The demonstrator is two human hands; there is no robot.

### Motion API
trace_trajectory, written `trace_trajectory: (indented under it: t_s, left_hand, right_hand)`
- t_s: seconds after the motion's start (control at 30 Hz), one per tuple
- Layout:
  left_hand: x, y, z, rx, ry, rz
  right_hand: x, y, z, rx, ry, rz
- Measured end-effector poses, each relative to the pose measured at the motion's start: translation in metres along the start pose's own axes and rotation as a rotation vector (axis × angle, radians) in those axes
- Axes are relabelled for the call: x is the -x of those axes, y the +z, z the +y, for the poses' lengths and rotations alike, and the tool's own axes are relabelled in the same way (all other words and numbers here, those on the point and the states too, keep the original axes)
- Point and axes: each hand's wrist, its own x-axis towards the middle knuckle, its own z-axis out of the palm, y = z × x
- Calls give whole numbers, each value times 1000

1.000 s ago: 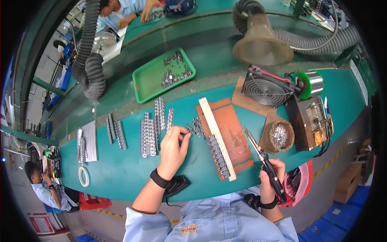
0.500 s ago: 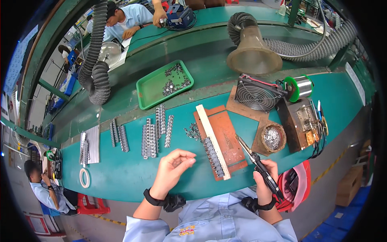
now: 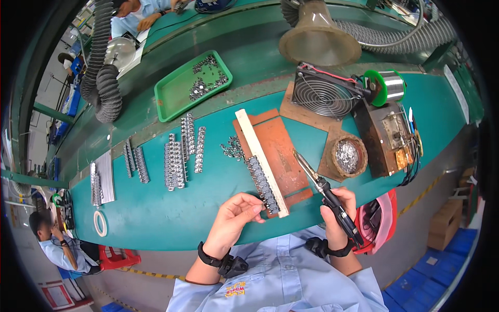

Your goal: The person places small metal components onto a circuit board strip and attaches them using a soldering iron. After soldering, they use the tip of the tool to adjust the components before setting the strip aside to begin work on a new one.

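My right hand [image 3: 339, 209] is wrapped round a soldering iron [image 3: 332, 200] with a black handle, its metal tip pointing up and left over a reddish-brown board [image 3: 280, 151]. Along the board's left side lies a pale wooden bar [image 3: 260, 156]. A row of small dark-grey metal parts [image 3: 262, 183] lines the bar's left edge. At the near end of that row is my left hand [image 3: 234, 217], thumb and forefinger pinched together. Whether anything small is between those fingertips is hidden. Loose small metal parts [image 3: 232, 147] lie left of the bar.
Several strips of metal parts [image 3: 174, 161] lie to the left, beside a tape ring [image 3: 100, 223]. A green tray [image 3: 166, 101] holds loose parts. A fan [image 3: 323, 93], solder spool [image 3: 390, 87], round pot [image 3: 349, 157] and fume hood [image 3: 319, 39] stand at right. Co-workers sit beyond.
My left hand has moved right to the near end of the row of parts. The soldering iron stays in my right hand over the board. The whole view has shifted slightly.
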Motion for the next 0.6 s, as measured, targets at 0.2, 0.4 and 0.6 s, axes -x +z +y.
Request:
trace_trajectory:
  t_s: [0.2, 0.4, 0.6]
  left_hand:
    - [0, 4, -2, 4, 1, 48]
    - [-4, 8, 0, -54, -18, 44]
    - [-4, 8, 0, -10, -38, 6]
  right_hand:
    - [-1, -1, 4, 15, -26, -6]
    - [0, -2, 5, 20, -37, -24]
    - [0, -2, 4, 25, -53, -27]
